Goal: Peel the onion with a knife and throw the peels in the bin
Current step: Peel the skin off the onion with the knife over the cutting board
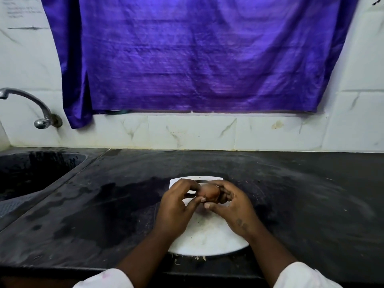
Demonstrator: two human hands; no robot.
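Note:
A brown onion (208, 193) is held between both hands above the far end of a white cutting board (205, 235). My left hand (176, 206) grips the onion's left side, fingers curled over the top and thumb underneath. My right hand (230, 204) cups its right side, thumb at the bottom edge. A dark thin shape, possibly a knife (190, 194), shows on the board just behind my left fingers; I cannot tell whether either hand holds it. No bin is in view.
The board lies on a black stone counter (104, 204) with wet patches and small scraps near its front edge. A sink (31, 173) with a metal tap (31, 104) is at the left. A purple cloth (197, 55) hangs on the tiled wall behind.

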